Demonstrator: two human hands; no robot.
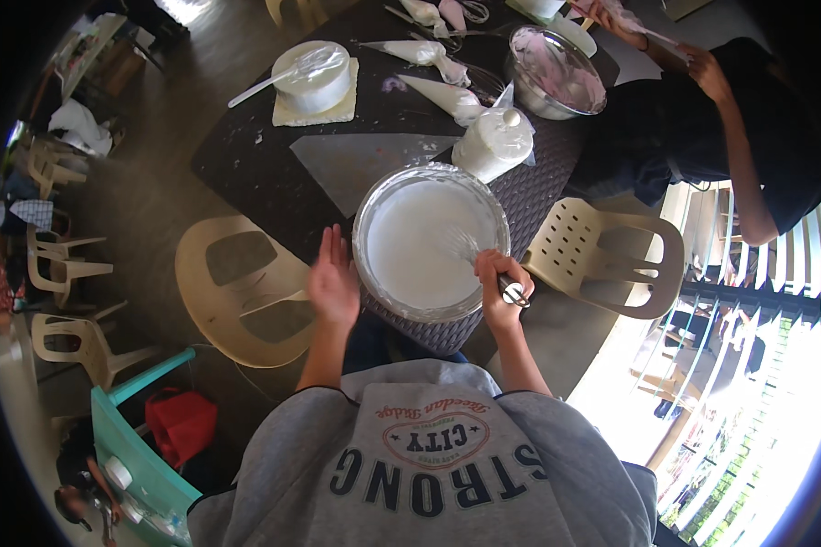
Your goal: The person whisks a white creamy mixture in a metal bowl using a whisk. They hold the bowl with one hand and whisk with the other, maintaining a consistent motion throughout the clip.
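Two bare hands are at a wide bowl [429, 314] of white mixture [415, 232] on the near end of a dark table [549, 173]: the right hand [503, 283] is wrapped around the handle of a wire whisk [466, 244], its wires at the mixture's right side, while the left hand [335, 287], gripping nothing, stretches its fingers just beside the left rim, whether touching cannot be told. Beyond the bowl are a clear sheet [351, 169], a white cylindrical container [491, 150], filled piping bags [438, 96] and a metal bowl [561, 108] of pink cream [547, 59].
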